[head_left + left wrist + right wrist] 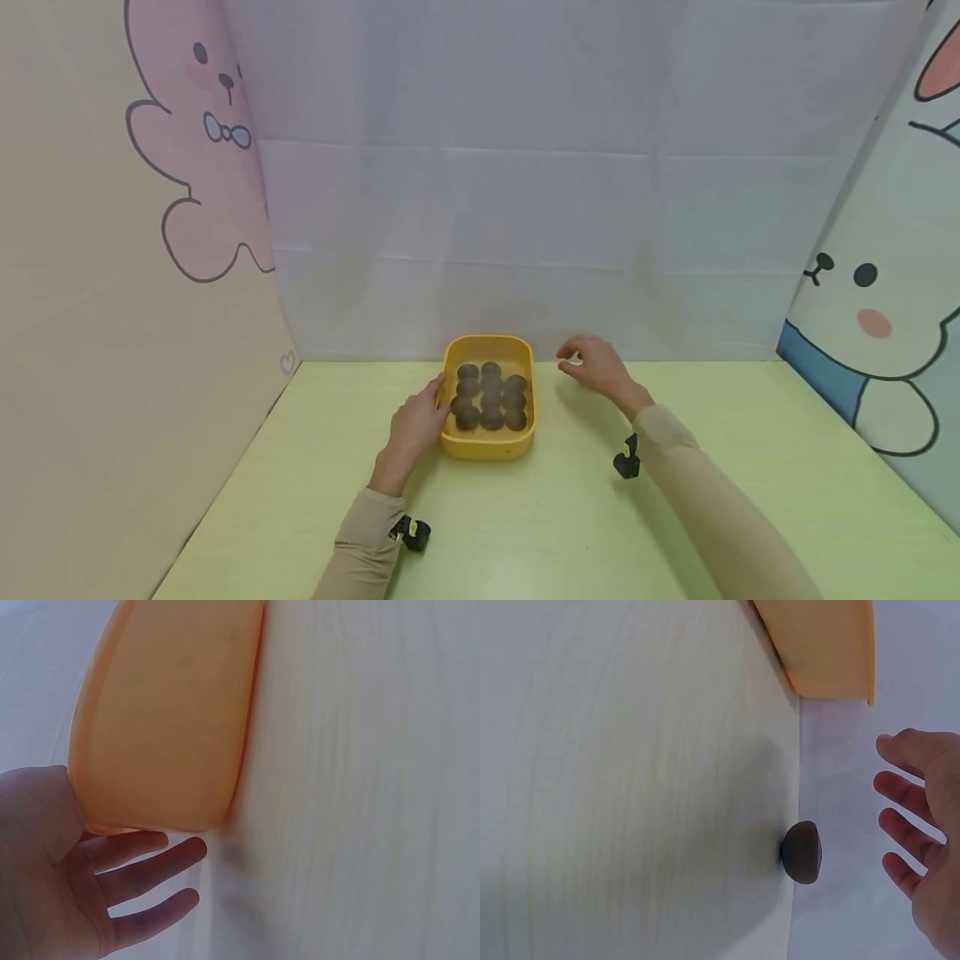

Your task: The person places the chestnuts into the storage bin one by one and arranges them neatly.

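A yellow plastic bin (pixel 489 450) stands at the back of the table with several dark brown round pieces (pixel 491 400) in it. My left hand (pixel 416 421) grips the bin's left wall, its thumb at the rim; three fingers (pixel 154 874) show in the left wrist view, beside the bin's end. To the right of the bin, my right hand (pixel 596 365) hovers with fingers loosely bent and nothing between them. Below those fingers, a dark brown, dome-shaped piece (pixel 802 853) sits by the table's back edge, mostly hidden by the hand in the head view. Its exact kind is unclear.
The pale green table (pixel 517 533) meets a white cloth backdrop (pixel 525 208) right behind the bin. Side walls carry a pink bear drawing (pixel 202 150) on the left and a white cartoon animal (pixel 877 367) on the right. A black camera (pixel 627 461) hangs at the right wrist.
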Demonstrator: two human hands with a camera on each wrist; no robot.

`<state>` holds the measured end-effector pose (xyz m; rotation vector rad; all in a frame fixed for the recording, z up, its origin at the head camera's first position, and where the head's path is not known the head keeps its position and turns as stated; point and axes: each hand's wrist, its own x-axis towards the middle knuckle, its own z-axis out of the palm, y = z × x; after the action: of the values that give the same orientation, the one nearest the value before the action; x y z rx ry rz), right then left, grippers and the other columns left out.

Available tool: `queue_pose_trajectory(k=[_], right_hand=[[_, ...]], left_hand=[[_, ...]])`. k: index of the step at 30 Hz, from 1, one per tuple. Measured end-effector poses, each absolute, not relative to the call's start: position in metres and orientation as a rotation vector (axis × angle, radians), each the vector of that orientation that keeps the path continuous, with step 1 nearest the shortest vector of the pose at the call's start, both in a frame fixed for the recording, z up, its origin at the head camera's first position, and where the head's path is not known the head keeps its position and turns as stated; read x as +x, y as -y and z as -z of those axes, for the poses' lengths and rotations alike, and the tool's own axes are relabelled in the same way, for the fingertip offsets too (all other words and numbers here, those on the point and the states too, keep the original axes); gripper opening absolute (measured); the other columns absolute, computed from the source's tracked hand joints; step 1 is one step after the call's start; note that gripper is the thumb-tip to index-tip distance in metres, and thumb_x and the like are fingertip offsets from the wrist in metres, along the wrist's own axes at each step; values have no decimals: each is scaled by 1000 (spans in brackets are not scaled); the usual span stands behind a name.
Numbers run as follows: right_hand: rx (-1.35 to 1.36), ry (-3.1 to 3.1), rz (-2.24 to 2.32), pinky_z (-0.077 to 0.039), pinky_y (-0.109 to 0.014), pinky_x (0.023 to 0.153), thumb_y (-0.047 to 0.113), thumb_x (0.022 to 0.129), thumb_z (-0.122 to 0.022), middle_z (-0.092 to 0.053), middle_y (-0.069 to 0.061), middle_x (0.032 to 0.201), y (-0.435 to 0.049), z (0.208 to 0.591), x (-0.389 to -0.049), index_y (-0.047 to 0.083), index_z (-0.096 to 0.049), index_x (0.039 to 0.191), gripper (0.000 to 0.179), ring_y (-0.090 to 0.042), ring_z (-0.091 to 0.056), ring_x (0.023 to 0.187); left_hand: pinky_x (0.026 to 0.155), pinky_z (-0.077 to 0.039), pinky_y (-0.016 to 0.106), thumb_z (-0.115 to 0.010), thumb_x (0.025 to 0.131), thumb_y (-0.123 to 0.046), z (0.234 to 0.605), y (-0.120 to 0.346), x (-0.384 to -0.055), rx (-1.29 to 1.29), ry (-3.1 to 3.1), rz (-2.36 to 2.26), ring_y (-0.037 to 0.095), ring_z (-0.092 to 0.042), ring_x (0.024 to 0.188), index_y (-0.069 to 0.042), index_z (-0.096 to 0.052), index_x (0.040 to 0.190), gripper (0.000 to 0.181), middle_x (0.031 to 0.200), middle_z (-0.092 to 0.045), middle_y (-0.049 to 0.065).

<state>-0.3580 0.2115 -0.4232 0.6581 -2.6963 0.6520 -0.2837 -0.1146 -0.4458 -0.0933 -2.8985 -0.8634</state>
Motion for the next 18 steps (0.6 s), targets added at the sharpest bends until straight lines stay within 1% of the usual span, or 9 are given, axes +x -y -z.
queue_pose_trajectory(k=[7,18], right_hand=[[573,2743,-667,-50,-51,85,16,88,-69,-68,-16,110,-229,433,-359,2,-73,107,24,-36,-63,97],[533,2774,-723,-50,-52,87,17,88,-68,-64,-19,114,-247,444,-355,-1,-70,112,29,-38,-62,102]], left_hand=[[46,-36,33,-56,96,-21,444,114,-282,-92,2889,867,22,-49,55,-15,-47,149,54,99,-71,21],[47,-36,32,-55,96,-22,446,116,-284,-106,2884,858,22,-49,55,-15,-47,149,54,101,-71,21]])
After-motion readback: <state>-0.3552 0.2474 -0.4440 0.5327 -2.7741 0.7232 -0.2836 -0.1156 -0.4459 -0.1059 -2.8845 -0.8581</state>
